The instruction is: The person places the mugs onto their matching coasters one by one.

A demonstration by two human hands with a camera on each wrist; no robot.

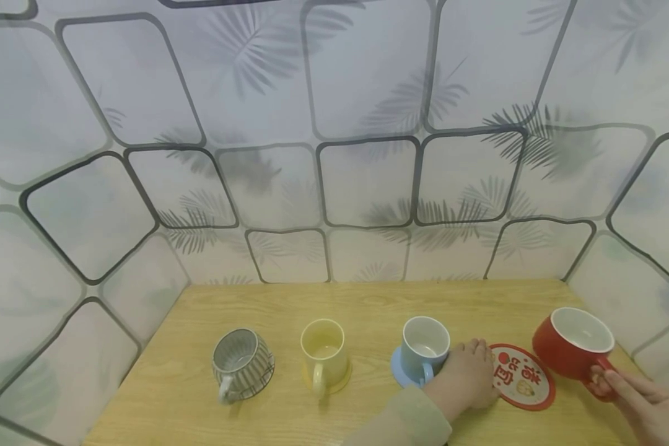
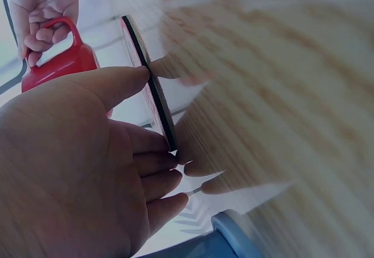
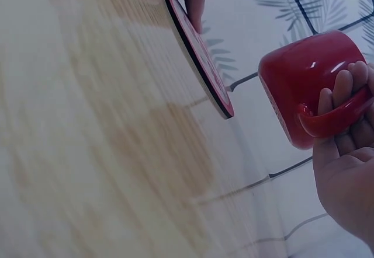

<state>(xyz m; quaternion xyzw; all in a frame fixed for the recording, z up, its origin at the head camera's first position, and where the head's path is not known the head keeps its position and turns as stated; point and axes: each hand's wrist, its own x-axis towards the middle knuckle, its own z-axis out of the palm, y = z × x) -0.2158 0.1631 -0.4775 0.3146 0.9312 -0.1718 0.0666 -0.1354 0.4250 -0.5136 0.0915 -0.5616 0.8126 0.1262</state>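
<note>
My right hand [image 3: 350, 170] grips the handle of a red mug [image 1: 571, 344] with a white inside. In the right wrist view the mug is held up off the wooden table. A round red-rimmed coaster [image 1: 526, 378] with red characters and a small picture lies flat just left of the mug. At the coaster's left edge, my left hand [image 1: 468, 375] pinches the rim with thumb and fingers, as the left wrist view shows. Beside that hand stands a light blue mug [image 1: 425, 347] on a blue coaster [image 1: 397, 365].
Further left, a yellow mug [image 1: 322, 347] stands on a yellow coaster [image 1: 342, 381]. A grey striped mug [image 1: 240, 362] sits at the far left on a patterned coaster [image 1: 262, 384]. Leaf-patterned cloth [image 1: 368, 186] rises behind the table [image 1: 279, 303] and along its sides.
</note>
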